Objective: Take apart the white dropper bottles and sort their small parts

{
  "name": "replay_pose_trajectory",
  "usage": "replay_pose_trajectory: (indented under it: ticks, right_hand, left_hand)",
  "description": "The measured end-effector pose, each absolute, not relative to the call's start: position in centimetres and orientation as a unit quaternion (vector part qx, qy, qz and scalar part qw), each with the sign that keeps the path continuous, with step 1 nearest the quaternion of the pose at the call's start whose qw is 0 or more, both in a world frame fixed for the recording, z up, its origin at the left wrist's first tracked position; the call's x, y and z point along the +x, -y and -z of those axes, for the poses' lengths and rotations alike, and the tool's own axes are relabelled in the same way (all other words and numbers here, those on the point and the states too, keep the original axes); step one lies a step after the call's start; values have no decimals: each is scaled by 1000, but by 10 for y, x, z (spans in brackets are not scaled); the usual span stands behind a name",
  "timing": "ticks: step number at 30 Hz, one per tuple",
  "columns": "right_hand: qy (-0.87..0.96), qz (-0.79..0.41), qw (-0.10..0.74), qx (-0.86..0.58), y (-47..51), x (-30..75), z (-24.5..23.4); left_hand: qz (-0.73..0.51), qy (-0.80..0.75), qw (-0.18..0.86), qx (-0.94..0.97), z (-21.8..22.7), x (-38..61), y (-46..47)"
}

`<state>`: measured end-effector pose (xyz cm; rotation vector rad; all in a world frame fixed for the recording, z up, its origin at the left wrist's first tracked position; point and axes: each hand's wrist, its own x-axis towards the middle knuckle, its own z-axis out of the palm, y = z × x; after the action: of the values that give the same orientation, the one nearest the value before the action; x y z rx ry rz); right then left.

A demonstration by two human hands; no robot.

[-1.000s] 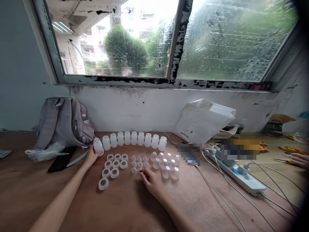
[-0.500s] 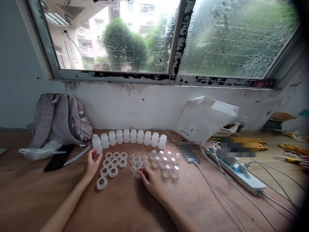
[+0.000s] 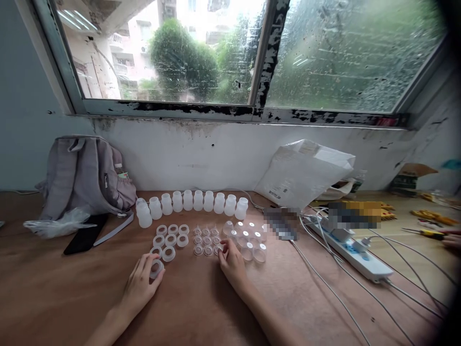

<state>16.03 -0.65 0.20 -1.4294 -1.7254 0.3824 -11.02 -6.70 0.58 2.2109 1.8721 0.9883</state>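
My left hand has its fingers and thumb around a translucent bottle collar ring, nearest of the group. The other collar rings lie flat in rows behind it. My right hand pinches at the front right clear bottle nipple, its fingertips partly covering it. More nipples sit upright in a small grid to the left of that hand. Small frosted bottles stand in a curved row at the back. Clear dome caps are grouped just right of my right hand, which hides some of them.
A grey backpack, a plastic bag and a dark flat pouch are at the left. To the right are a phone, a white mailing bag, a power strip with cables, and another person's hand.
My left hand has left the leftmost bottle and come nearer, onto the front collar ring, which has shifted slightly right. My right hand has moved right along the front row of nipples.
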Motion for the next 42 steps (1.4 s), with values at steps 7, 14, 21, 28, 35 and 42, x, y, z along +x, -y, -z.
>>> replay_pose_trajectory:
  ticks: [7,14,21,28,35,42]
  right_hand:
    - [689,-154,411,-577,-1,163,6]
    - [666,-176,475,-548,2,162,0]
    - [612,-324,530,-490,16,150,-16]
    - [680,-189,527,-473,21,145,-8]
    - [736,-146,503,-430,24,140,1]
    - [730,-217,481,-435,29,136,-6]
  left_hand:
    - [-465,-541,280,643,-42,-51,54]
    - [-477,-375,753,255,-20,4,26]
    - [-459,-332,785,250,-16,0,31]
    - [-489,-360,741,287,-22,-9,35]
    - [-515,-376,692,337,-23,-2,40]
    - [-501,-410,642,410,-26,2,42]
